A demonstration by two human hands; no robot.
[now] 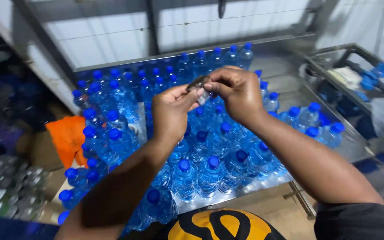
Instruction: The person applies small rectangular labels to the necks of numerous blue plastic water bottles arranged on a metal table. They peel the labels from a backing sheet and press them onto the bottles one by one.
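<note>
While both hands work above the bottles: the step looks to be the handling of a small clear sleeve or seal, so the grip should stay at the fingertips and the piece should stay over the desk
Left hand: the left hand (170, 111) is closed to a pinch, thumb and fingers pressed on one end of the small clear piece (201, 89); the palm faces away from the camera, so how many fingers touch it cannot be told
Right hand: the right hand (236, 91) is curled nearly shut, its fingertips gripping the other end of the same piece from above
Where the piece is: held between the two hands in the air, above the middle rows of bottles and touching none of them; it is blurred and too small to name with certainty
Bottles: clear water bottles with blue caps (210, 171) stand upright and packed close together, cap beside cap
Desk: the metal desk (290, 86) carries the bottles; a bare strip shows at its far right
How to do it well: I judge that a light, even pull from both ends would open the piece without tearing it, and that keeping the wrists high would keep the forearms off the caps
Risk: a dropped piece would likely slip between the bottles and be hard to find
Surroundings: an orange cloth (67, 138) lies to the left, and a metal trolley (356, 58) with blue things on it stands at the right
</note>
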